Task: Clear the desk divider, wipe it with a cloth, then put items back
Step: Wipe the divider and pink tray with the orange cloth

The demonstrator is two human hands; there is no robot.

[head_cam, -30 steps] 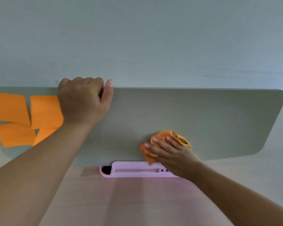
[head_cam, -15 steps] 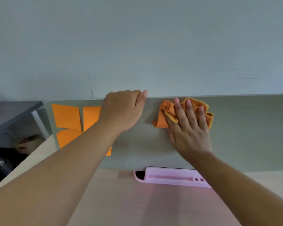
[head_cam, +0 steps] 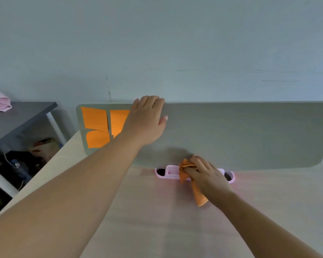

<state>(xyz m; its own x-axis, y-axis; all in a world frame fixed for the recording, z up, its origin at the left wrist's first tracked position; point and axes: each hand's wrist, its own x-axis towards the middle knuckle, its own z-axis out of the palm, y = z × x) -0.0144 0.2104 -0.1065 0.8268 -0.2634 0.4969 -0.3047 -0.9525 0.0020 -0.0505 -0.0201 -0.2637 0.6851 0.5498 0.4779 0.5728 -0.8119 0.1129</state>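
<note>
Holding orange cloth [head_cam: 184, 171] at base of divider [head_cam: 250, 136]

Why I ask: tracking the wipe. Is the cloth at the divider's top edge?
No, the right hand holds the cloth over the tray at the divider's base.

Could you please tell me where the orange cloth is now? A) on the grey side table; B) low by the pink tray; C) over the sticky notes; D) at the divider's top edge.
B: the right hand grips the orange cloth low on the divider, over the pink tray.
</note>
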